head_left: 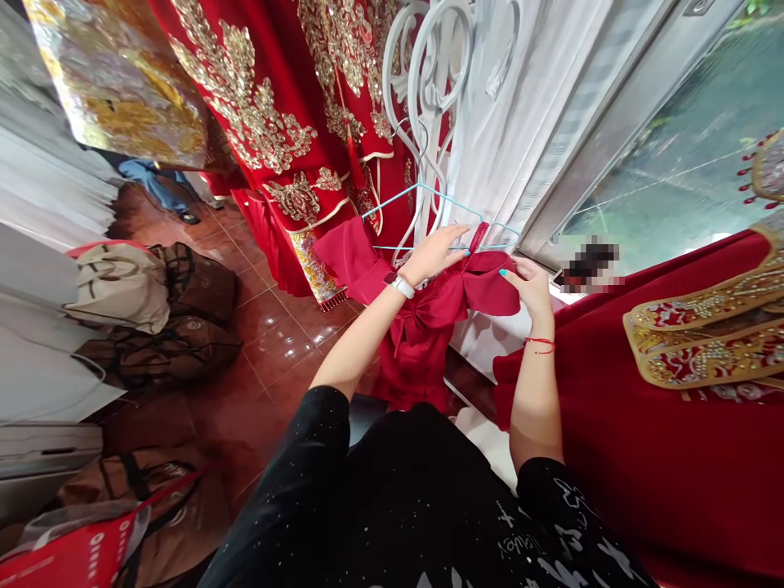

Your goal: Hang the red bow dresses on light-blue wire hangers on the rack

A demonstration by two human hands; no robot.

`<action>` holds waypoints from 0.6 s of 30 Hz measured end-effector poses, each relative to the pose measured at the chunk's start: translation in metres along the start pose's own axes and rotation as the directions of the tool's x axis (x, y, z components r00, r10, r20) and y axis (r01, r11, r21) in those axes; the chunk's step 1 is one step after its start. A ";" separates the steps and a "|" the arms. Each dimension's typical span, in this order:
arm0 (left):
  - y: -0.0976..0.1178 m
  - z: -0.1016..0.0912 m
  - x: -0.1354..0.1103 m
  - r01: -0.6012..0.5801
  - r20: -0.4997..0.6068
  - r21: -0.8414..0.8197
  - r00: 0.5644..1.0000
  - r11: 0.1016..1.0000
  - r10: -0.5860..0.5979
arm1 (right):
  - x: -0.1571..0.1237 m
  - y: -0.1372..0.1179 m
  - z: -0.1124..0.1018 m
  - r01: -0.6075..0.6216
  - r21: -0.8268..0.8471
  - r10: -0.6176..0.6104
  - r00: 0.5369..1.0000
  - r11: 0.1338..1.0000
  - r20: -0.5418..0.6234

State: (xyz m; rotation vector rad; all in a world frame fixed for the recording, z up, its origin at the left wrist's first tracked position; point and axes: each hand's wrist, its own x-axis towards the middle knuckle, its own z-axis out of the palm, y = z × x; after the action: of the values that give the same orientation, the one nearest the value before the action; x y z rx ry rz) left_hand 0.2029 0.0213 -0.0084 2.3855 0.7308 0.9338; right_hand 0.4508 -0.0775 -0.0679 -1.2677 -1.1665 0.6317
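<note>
A red dress [416, 359] with wide ruffled shoulders and a bow at the chest hangs on a light blue wire hanger [392, 198]. The hanger's hook is up against a white scrolled metal stand [429, 73]. My left hand [434, 255], with a white watch on its wrist, lies over the top of the dress, fingers stretched out towards the thin red strap [478, 237]. At the right ruffle [497, 286], my right hand [527, 284] pinches the outer edge of the cloth between thumb and fingers.
Red garments with gold embroidery [245, 106] hang behind on the left. Brown bags [177, 351] and a cream bag [119, 282] rest by the left wall on the tiled floor [275, 343]. Red cloth with gold-beaded trim [674, 335] spreads at right, below a window [667, 163].
</note>
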 end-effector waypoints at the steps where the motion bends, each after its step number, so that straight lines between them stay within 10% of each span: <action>1: -0.003 0.007 0.011 0.014 0.045 -0.055 0.999 0.998 -0.012 | -0.002 -0.001 0.000 -0.006 -0.021 0.006 1.000 1.000 -0.006; 11: -0.006 0.028 0.016 0.151 0.004 -0.171 0.988 0.974 -0.153 | 0.001 -0.015 -0.003 0.122 -0.119 -0.161 0.897 0.985 -0.412; 18: 0.008 0.028 0.013 0.143 -0.010 -0.103 0.989 0.984 -0.145 | 0.035 -0.068 0.036 0.254 -0.139 -0.283 0.922 0.957 -0.263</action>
State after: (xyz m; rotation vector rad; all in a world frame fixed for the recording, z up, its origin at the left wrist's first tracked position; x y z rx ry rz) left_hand 0.2335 0.0170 -0.0159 2.2069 0.8301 0.9100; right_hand 0.4153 -0.0492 0.0031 -1.2089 -1.1182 0.1822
